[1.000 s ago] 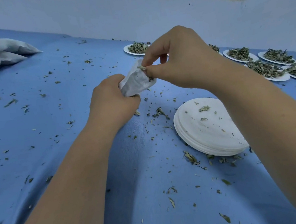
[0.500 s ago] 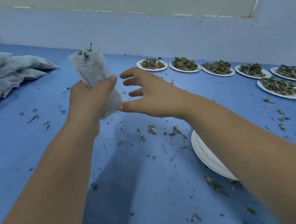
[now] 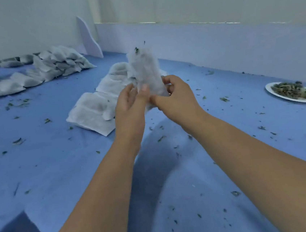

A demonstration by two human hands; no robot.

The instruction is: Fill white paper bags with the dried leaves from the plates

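A filled white paper bag [image 3: 146, 69] stands upright in front of me, with bits of dried leaf poking out of its open top. My left hand [image 3: 131, 106] holds its lower part, thumb pressed on the front. My right hand [image 3: 176, 96] grips the same lower part from the right side. The bag is blurred by motion. One white plate [image 3: 278, 95] heaped with dried leaves lies at the right edge on the blue table [image 3: 59, 163].
A row of filled white bags [image 3: 98, 104] lies just behind my hands, and a larger heap of filled bags [image 3: 49, 70] sits at the back left near the wall. Leaf crumbs are scattered over the blue cloth. A white wall panel [image 3: 216, 39] borders the far side.
My view has swung left, so the stack of empty plates has left the frame and the bag heaps came in. My right hand has closed onto the bag, which both hands now hold upright.
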